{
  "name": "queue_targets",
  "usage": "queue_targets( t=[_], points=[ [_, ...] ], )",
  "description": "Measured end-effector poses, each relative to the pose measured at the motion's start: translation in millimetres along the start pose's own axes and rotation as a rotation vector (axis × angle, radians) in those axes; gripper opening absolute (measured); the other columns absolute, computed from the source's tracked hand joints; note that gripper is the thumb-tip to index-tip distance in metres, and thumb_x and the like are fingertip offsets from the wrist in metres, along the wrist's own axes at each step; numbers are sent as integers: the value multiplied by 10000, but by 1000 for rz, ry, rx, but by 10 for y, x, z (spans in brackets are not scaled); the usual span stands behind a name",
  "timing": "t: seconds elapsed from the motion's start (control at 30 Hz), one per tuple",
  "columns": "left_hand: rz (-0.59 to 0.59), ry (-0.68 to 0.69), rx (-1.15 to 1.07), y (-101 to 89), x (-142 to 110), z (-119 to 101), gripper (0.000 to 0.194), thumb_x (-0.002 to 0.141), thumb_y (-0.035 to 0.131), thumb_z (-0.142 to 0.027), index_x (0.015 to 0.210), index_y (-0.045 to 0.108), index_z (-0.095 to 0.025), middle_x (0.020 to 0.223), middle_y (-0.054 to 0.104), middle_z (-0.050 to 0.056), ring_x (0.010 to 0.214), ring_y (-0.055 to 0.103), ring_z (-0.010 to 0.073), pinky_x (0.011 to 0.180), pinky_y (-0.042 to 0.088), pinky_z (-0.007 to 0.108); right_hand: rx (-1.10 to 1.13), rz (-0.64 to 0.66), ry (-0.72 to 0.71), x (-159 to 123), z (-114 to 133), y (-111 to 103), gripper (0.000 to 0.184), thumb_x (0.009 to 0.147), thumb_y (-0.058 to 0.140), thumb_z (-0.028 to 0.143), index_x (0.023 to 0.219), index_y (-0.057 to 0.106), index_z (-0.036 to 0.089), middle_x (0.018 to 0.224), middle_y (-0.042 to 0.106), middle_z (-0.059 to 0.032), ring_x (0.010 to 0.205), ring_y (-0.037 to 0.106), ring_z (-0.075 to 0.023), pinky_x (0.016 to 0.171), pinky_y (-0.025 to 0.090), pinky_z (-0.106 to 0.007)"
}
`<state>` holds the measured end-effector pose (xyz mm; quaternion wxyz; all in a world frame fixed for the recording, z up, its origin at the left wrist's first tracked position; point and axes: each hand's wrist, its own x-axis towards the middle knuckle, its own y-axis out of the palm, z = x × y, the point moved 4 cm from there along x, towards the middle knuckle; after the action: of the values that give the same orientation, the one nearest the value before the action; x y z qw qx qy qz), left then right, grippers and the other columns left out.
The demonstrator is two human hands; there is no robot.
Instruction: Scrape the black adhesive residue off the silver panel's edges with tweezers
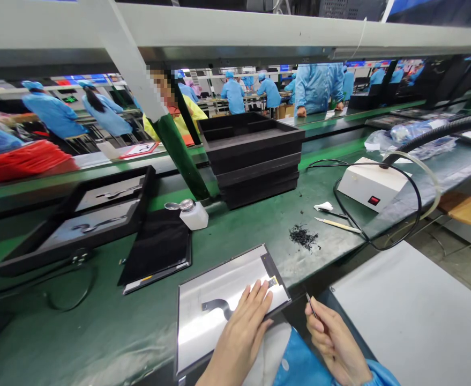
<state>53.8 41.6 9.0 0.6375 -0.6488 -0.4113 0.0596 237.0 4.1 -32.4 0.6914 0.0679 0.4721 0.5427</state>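
Note:
My left hand (245, 327) lies flat, fingers stretched out, on the silvery back of a display panel (195, 343). A dark ribbon cable (218, 304) curves across that panel and runs under my hand. Just beyond my fingertips is a small yellow-edged connector patch (273, 281) near the panel's right edge. My right hand (331, 335), off the panel's right corner, is closed around slim dark tweezers (312, 306) with the tip pointing up and away. Their tip is apart from the panel.
Black scraps (303, 237) lie beyond the panel, near a yellow-handled blade (337, 224). A white pump bottle (194, 215), dark panels (157, 246) and stacked black trays (255, 161) stand farther back. At right is a white box (374, 182) with a hose. Co-workers sit beyond.

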Motion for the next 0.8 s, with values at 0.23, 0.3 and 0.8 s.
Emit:
queue_targets(
  t=[0.23, 0.3, 0.8],
  points=[
    [-11, -16, -15, 21, -18, 13, 483, 1048, 365, -194, 1528, 311, -203, 1491, 468, 113, 1390, 408, 257, 1069, 479, 458, -2, -3, -27, 6, 61, -24, 568, 497, 919, 587, 690, 637, 133, 482, 396, 113, 370, 163, 27, 308, 106, -92],
    [-1, -21, -20, 20, -17, 15, 486, 1045, 374, -193, 1528, 312, -209, 1496, 460, 109, 1393, 401, 257, 1073, 477, 455, 7, -8, -30, 7, 73, -40, 562, 495, 925, 576, 691, 640, 133, 479, 399, 114, 367, 161, 28, 305, 107, -92],
    [9, 8, 26, 3, -7, 0, 498, 1042, 372, -179, 1533, 290, -185, 1488, 469, 122, 1390, 406, 263, 1064, 479, 465, 48, -17, -45, 18, 152, -96, 530, 520, 930, 549, 697, 651, 135, 483, 410, 114, 355, 175, 35, 293, 128, -83]
  ],
)
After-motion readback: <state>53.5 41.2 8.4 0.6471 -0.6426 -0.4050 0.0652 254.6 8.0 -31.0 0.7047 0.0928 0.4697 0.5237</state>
